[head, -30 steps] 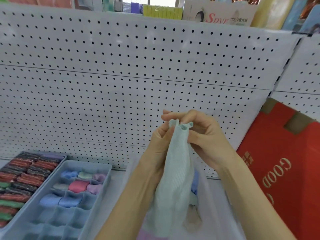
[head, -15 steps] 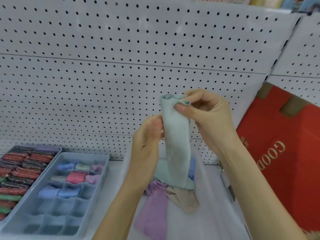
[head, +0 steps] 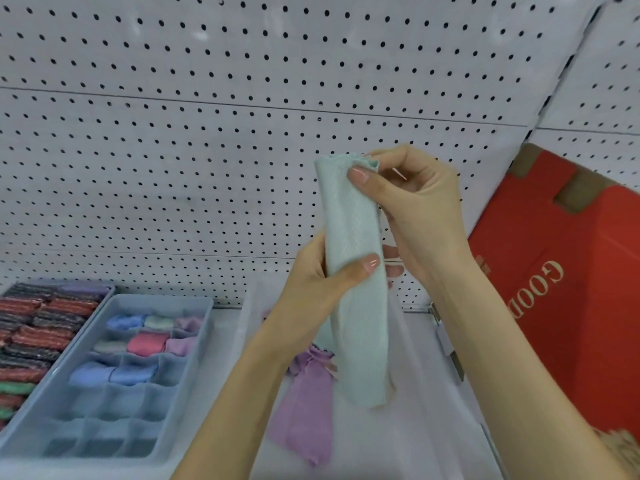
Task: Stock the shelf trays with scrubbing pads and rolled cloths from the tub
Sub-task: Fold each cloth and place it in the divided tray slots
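A pale green cloth (head: 356, 306) hangs folded lengthwise in front of me. My right hand (head: 412, 206) pinches its top corner, and my left hand (head: 322, 282) grips its middle between thumb and fingers. Below it stands the clear tub (head: 415, 427) with a purple cloth (head: 304, 410) lying inside. To the left a blue divided tray (head: 194, 341) holds several rolled cloths in blue, pink, green and purple in its far compartments; the near ones hold nothing. At the far left another tray (head: 31, 337) is packed with dark, red and green scrubbing pads.
A white pegboard wall (head: 207, 150) backs the shelf. A red cardboard box (head: 571, 289) with gold letters leans at the right, close to the tub's right side. A latch (head: 446, 344) shows on the tub's right rim.
The cloth went from bunched between both hands to a long folded strip. My left hand slid down from the top edge to the cloth's middle; the right kept the top.
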{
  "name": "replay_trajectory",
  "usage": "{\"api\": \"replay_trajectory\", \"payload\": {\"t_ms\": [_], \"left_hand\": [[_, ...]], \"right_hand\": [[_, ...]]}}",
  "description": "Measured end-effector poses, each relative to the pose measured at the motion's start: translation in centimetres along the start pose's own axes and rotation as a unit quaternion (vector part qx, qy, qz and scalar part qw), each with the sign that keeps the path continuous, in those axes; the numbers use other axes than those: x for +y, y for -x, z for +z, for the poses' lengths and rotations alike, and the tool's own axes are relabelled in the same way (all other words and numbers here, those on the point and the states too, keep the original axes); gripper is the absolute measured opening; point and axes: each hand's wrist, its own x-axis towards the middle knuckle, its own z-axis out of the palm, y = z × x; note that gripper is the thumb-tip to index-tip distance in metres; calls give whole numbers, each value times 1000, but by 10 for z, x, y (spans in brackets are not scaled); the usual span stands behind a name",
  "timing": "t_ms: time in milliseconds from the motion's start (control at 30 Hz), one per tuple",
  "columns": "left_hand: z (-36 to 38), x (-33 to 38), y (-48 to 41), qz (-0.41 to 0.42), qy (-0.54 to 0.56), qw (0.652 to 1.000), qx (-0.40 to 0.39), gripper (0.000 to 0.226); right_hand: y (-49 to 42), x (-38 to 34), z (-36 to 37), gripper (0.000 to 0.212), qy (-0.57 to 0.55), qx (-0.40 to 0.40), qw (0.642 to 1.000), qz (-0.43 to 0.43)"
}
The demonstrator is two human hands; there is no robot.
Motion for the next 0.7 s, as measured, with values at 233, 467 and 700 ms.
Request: {"api": "replay_trajectory", "payload": {"t_ms": [233,467,700], "left_hand": [[-2,-10,4,-88,107,989,-52,25],[-5,-24,3,-134,268,954,-11,40],[-2,-33,-6,-60,323,941,77,37]], "right_hand": [[5,15,-6,15,75,28,997,4],[19,41,-32,38,114,61,981,148],[87,73,-30,36,48,-171,926,333]]}}
